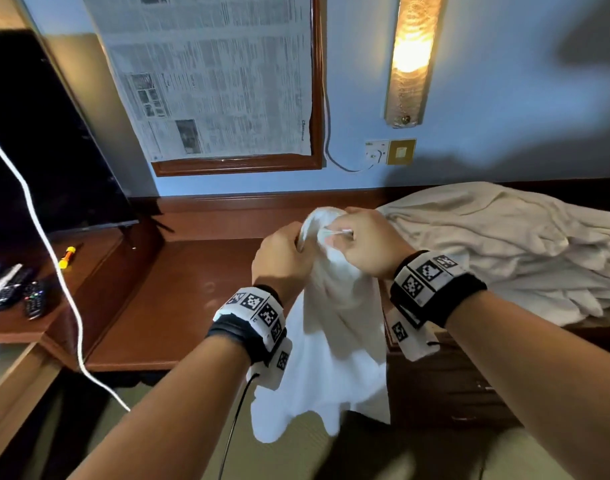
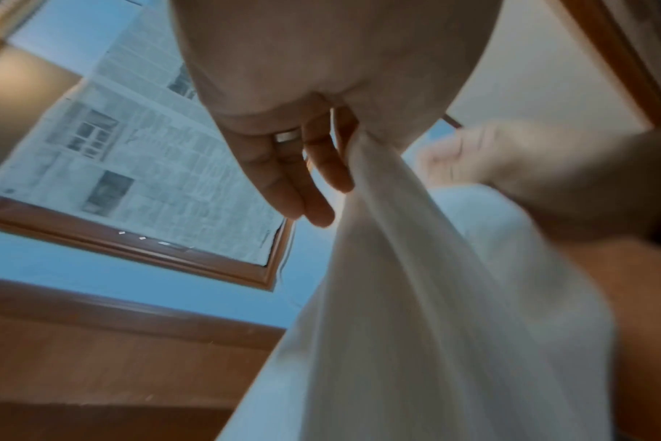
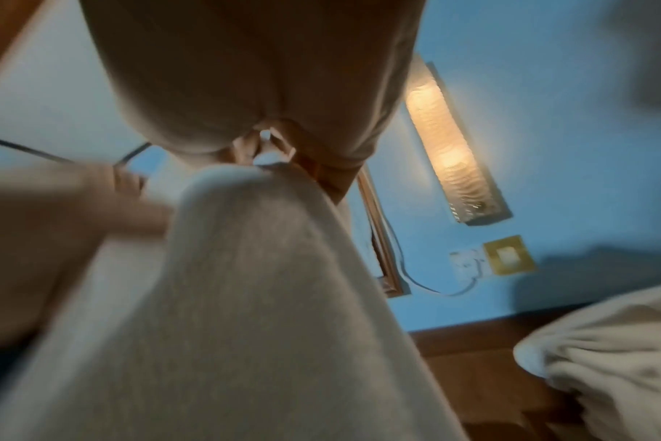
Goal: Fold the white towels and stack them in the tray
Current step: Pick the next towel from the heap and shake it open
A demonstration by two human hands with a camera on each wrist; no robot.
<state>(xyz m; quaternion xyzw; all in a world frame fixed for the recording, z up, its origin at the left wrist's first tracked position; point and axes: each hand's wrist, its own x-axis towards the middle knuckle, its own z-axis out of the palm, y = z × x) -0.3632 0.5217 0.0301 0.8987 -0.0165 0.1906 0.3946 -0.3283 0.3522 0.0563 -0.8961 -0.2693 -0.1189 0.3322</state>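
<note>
A white towel (image 1: pixel 334 337) hangs in the air in front of the wooden desk (image 1: pixel 178 299), bunched at its top. My left hand (image 1: pixel 286 254) pinches the towel's upper edge on the left side; in the left wrist view the cloth (image 2: pixel 415 298) runs out between thumb and forefinger while the other fingers (image 2: pixel 283 179) stay straight. My right hand (image 1: pixel 362 244) grips the top of the same towel just to the right; its wrist view shows the towel (image 3: pixel 246 298) dropping from the closed fingers. A heap of crumpled white towels (image 1: pixel 504 251) lies on the right. No tray is in view.
A dark TV screen (image 1: pixel 43 143) stands at the left with remotes (image 1: pixel 29 296) and a yellow marker (image 1: pixel 67 257) on the low shelf. A white cable (image 1: pixel 54 258) crosses the left side. A newspaper-covered frame (image 1: pixel 220 77) and a lit wall lamp (image 1: pixel 411 57) are behind.
</note>
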